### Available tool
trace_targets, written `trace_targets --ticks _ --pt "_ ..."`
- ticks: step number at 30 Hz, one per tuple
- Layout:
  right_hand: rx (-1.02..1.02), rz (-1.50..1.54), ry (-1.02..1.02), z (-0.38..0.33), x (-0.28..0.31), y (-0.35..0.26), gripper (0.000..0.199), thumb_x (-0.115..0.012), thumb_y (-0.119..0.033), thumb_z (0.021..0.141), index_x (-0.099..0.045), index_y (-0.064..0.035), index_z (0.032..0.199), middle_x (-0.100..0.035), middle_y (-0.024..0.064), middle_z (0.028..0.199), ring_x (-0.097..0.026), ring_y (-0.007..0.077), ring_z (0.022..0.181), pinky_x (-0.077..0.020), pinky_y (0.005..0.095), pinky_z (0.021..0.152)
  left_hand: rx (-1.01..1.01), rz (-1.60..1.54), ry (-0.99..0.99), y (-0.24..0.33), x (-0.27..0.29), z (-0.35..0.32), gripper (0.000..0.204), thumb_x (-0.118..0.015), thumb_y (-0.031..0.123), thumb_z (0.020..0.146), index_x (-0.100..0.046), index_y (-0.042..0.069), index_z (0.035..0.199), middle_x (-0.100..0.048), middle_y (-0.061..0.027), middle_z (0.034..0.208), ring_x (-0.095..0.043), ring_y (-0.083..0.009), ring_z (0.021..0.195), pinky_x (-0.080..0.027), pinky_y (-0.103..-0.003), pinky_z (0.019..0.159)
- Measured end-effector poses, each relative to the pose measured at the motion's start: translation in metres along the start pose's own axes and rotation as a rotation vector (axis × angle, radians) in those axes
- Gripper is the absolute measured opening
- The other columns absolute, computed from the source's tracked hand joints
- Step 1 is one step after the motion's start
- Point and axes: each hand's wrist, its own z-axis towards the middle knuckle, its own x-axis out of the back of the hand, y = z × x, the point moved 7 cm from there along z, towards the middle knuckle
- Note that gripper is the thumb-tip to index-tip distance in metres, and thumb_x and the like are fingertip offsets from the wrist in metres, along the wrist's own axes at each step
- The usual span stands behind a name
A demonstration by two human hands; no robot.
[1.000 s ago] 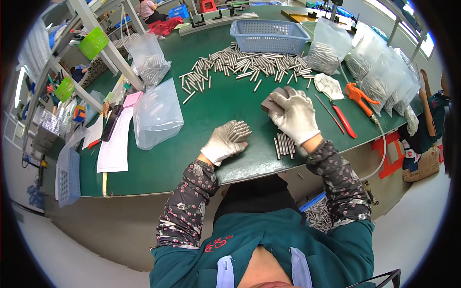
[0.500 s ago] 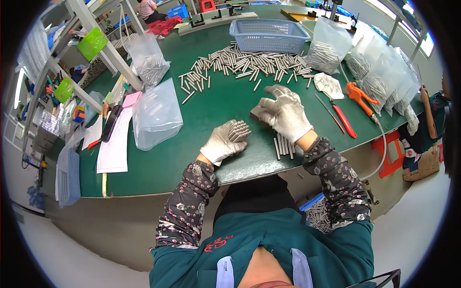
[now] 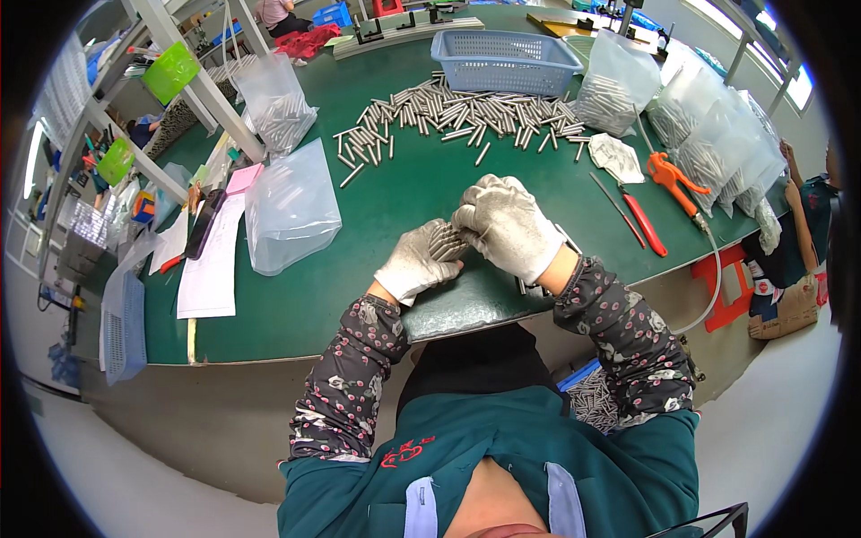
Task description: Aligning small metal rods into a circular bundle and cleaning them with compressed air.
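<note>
My left hand (image 3: 414,264), in a pale work glove, is closed around a bundle of short metal pins (image 3: 446,242) just above the front of the green table. Against the right side of that bundle, my gloved right hand (image 3: 511,226) has its fingers curled and pinched together. What lies between those fingers is hidden. A few more metal pins (image 3: 570,240) show at the edge of my right hand, mostly covered by it. Farther back spreads a loose pile of metal pins (image 3: 466,115).
A blue basket (image 3: 507,63) stands behind the pile. Clear bags of pins (image 3: 613,88) line the back right. Red-handled pliers (image 3: 642,220) and an orange air gun (image 3: 674,179) lie to the right. Papers (image 3: 212,269) and a plastic bag (image 3: 292,211) lie left.
My right hand has moved left to the bundle, its fingers closing in from a more spread pose. My left hand still holds the bundle in nearly the same place.
</note>
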Motion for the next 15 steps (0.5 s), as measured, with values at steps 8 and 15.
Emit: trace_targets --ticks 8,15 --pt "-0.03 -0.197 -0.083 0.0 -0.007 -0.004 0.01 -0.059 -0.014 0.067 -0.062 -0.0101 0.075 -0.058 0.0038 0.08 -0.053 0.0215 0.085 -0.0399 0.0336 0.073 0.002 -0.036 -0.011 0.0 -0.001 0.001 0.045 -0.065 -0.009 0.065 -0.047 -0.003 0.106 -0.056 -0.0066 0.105 -0.054 -0.0139 0.099 -0.043 -0.025 0.089" --pt "0.038 -0.35 -0.105 0.002 -0.007 -0.012 0.011 -0.058 -0.012 0.064 -0.061 -0.0114 0.075 -0.057 0.0033 0.082 -0.052 0.0193 0.087 -0.0393 0.0317 0.073 -0.019 -0.159 -0.015 -0.001 -0.003 0.001 0.043 -0.064 -0.009 0.065 -0.048 -0.002 0.104 -0.058 -0.0062 0.102 -0.055 -0.0129 0.097 -0.044 -0.025 0.087"
